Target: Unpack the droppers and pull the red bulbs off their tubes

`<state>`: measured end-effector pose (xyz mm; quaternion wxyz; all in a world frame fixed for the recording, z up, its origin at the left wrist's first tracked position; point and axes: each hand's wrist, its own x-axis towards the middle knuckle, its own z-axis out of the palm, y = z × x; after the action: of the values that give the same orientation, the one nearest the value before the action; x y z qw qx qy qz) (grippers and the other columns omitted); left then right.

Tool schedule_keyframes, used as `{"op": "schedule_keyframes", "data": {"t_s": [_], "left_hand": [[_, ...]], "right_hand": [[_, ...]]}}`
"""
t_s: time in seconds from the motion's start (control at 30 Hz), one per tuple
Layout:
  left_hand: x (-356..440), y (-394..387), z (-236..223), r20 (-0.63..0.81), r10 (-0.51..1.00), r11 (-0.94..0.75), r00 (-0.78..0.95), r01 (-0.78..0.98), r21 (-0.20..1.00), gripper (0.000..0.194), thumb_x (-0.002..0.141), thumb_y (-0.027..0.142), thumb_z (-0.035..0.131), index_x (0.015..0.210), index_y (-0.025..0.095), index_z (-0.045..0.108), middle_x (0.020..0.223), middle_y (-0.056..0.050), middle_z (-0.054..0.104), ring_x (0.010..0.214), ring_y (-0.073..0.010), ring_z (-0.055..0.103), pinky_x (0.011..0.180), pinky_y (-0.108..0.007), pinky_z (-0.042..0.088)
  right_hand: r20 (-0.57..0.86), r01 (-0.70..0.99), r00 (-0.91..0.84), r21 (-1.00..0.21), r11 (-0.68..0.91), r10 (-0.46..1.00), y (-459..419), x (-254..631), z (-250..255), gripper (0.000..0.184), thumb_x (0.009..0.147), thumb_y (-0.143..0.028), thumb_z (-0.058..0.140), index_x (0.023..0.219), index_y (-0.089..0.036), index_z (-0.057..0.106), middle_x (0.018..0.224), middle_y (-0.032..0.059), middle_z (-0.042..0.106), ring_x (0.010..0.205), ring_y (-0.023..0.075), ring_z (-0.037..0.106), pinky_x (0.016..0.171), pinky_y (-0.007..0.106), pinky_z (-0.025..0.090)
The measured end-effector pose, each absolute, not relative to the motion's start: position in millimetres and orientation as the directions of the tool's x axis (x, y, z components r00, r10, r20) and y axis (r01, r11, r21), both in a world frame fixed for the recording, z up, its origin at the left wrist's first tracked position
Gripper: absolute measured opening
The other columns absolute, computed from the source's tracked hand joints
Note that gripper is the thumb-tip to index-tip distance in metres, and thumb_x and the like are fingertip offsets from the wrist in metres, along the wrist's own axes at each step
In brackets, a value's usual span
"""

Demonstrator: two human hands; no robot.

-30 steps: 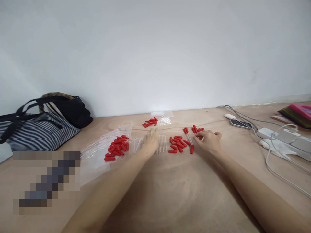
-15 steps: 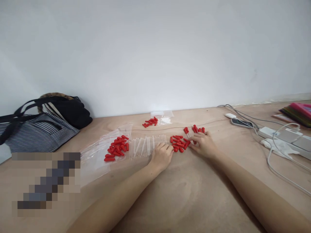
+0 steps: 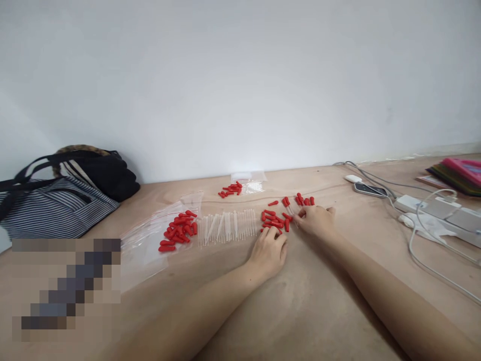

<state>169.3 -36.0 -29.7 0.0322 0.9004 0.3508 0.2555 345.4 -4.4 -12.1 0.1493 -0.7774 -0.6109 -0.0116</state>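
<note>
My left hand (image 3: pixel 267 251) lies at the near edge of a pile of red rubber dropper bulbs (image 3: pixel 271 216), its bent fingers slightly apart on the closest ones. Just right of it, my right hand (image 3: pixel 316 221) has thumb and fingertips drawn together beside the clear tubes of red-capped droppers (image 3: pixel 290 208); whatever is between them is hidden. More red bulbs (image 3: pixel 306 201) show behind the right hand. To the left, clear thin tubes (image 3: pixel 227 226) lie side by side in a row. One red bulb (image 3: pixel 273 203) rests apart behind the pile.
Left of the tubes, a larger heap of red bulbs (image 3: pixel 178 228) sits on clear plastic bags (image 3: pixel 145 250). Further back are more red bulbs (image 3: pixel 230 189) and a small bag (image 3: pixel 253 184). A striped bag (image 3: pixel 56 208) stands left; a power strip (image 3: pixel 464 225) with cables lies right.
My left hand has come from the clear tubes rightward to the bulb pile. My right hand has moved slightly left and nearer, and a red bulb beside it has shifted left to the pile.
</note>
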Motion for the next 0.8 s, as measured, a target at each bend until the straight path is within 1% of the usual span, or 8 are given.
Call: {"op": "schedule_keyframes", "data": {"t_s": [0.2,0.3,0.37,0.43,0.53,0.63,0.73,0.8], "left_hand": [[174,-29,-28,0.468,0.655,-0.747,0.593,0.6,0.286,0.01,0.078,0.013,0.05,0.083,0.016,0.058,0.086,-0.006,0.052,0.084,-0.0188,0.049,0.076,-0.031,0.046],[174,-13,-19,0.458,0.715,-0.684,0.528,0.663,0.305,0.013,0.081,0.016,0.047,0.083,0.018,0.06,0.088,-0.006,0.055,0.088,-0.0191,0.049,0.081,-0.032,0.044],[176,8,-12,0.426,0.796,-0.579,0.43,0.746,0.33,0.017,0.083,0.016,0.044,0.087,0.017,0.06,0.093,-0.007,0.057,0.094,-0.0208,0.049,0.084,-0.035,0.042],[182,32,-6,0.395,0.845,-0.501,0.361,0.793,0.347,0.02,0.082,0.014,0.044,0.095,0.015,0.06,0.099,-0.01,0.057,0.1,-0.0244,0.048,0.088,-0.04,0.039],[194,65,-3,0.316,0.897,-0.416,0.308,0.829,0.374,0.021,0.08,0.013,0.049,0.097,0.013,0.06,0.1,-0.012,0.058,0.102,-0.0261,0.049,0.088,-0.04,0.04],[204,85,-5,0.205,0.945,-0.319,0.255,0.855,0.409,0.017,0.081,0.017,0.054,0.096,0.012,0.06,0.1,-0.012,0.059,0.097,-0.0248,0.053,0.082,-0.037,0.044],[208,92,-8,0.11,0.97,-0.241,0.215,0.861,0.448,0.025,0.085,0.027,0.052,0.107,0.014,0.054,0.108,-0.009,0.055,0.094,-0.0205,0.056,0.079,-0.038,0.048],[208,94,-10,0.083,0.976,-0.216,0.201,0.852,0.476,0.029,0.086,0.03,0.05,0.112,0.016,0.05,0.112,-0.008,0.053,0.094,-0.0189,0.056,0.079,-0.038,0.048]], "right_hand": [[0.167,0.94,0.277,-0.252,-0.23,0.946,-4,340,-9,0.025,0.072,-0.036,0.048,0.065,-0.021,0.067,0.065,0.0069,0.063,0.072,0.0238,0.055,0.076,0.043,0.024],[0.152,0.94,0.273,-0.251,-0.23,0.95,-6,339,-7,0.027,0.072,-0.037,0.048,0.063,-0.021,0.066,0.064,0.0073,0.062,0.071,0.0246,0.055,0.075,0.044,0.025],[0.134,0.941,0.267,-0.249,-0.228,0.954,-8,338,-7,0.029,0.073,-0.038,0.047,0.06,-0.02,0.066,0.062,0.0074,0.061,0.07,0.0248,0.056,0.075,0.045,0.025],[0.117,0.942,0.264,-0.243,-0.23,0.957,-8,338,-7,0.029,0.073,-0.038,0.047,0.058,-0.02,0.065,0.06,0.0074,0.061,0.069,0.0249,0.056,0.075,0.046,0.025],[0.1,0.945,0.266,-0.225,-0.238,0.959,-8,337,-6,0.03,0.074,-0.039,0.047,0.058,-0.02,0.064,0.061,0.0081,0.061,0.069,0.025,0.057,0.076,0.046,0.026],[0.067,0.941,0.286,-0.206,-0.268,0.956,-7,335,-6,0.031,0.075,-0.04,0.045,0.064,-0.02,0.065,0.067,0.0086,0.063,0.072,0.0252,0.057,0.077,0.046,0.026],[0.051,0.94,0.305,-0.174,-0.292,0.951,-6,331,-5,0.032,0.076,-0.04,0.043,0.073,-0.019,0.066,0.074,0.0098,0.064,0.079,0.0261,0.057,0.08,0.045,0.026],[0.051,0.945,0.303,-0.149,-0.292,0.952,-6,329,-5,0.033,0.077,-0.04,0.041,0.077,-0.017,0.065,0.078,0.011,0.064,0.084,0.0269,0.056,0.081,0.045,0.025]]}}
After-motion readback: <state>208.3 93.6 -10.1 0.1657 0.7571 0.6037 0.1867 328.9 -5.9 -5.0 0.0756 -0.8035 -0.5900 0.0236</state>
